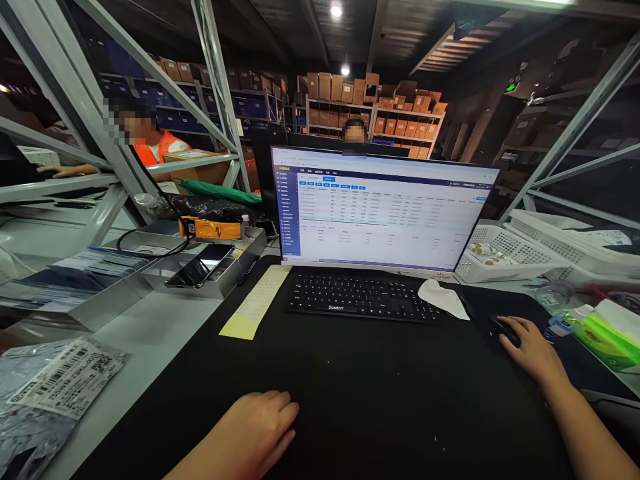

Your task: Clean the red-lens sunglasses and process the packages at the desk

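Head view: left hand (pixel 255 427) rests flat, fingers loose, on the black mat (pixel 350 387), holding nothing. Right hand (pixel 530 347) covers a dark mouse (pixel 501 329), apparently gripping it, right of the keyboard (pixel 363 297), below the monitor (pixel 380 210).

Black keyboard (pixel 361 295), black mouse (pixel 504 330) and black mat (pixel 350 400); pale yellow label strip (pixel 256 303) left of the keyboard; white cloth (pixel 443 297) right.
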`<state>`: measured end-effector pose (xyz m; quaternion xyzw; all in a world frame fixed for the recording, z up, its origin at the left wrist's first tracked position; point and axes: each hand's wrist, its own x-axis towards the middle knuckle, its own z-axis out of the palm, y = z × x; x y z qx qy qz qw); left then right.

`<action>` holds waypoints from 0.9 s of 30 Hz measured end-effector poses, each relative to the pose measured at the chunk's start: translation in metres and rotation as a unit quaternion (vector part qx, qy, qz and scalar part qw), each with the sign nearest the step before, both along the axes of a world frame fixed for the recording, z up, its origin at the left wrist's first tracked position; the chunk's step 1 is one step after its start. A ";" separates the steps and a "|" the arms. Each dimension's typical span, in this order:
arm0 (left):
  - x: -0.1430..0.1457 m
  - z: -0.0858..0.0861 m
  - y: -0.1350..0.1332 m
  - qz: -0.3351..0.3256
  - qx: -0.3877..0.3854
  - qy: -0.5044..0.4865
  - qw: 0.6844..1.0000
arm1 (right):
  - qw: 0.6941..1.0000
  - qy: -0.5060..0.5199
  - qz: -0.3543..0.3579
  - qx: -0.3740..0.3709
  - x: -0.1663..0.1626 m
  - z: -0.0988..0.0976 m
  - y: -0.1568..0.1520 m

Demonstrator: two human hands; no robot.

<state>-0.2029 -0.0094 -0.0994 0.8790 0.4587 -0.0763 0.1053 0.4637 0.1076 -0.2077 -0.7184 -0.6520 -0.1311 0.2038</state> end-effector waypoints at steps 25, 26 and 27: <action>-0.004 -0.007 0.000 -0.006 0.039 -0.035 0.999 | 1.000 0.014 -0.004 -0.019 -0.004 0.004 -0.002; -0.004 -0.007 -0.001 -0.007 0.042 -0.040 0.998 | 1.000 0.014 -0.002 -0.017 -0.004 0.004 -0.002; -0.005 -0.007 -0.001 -0.007 0.044 -0.044 0.998 | 1.000 0.014 -0.001 -0.016 -0.005 0.004 -0.002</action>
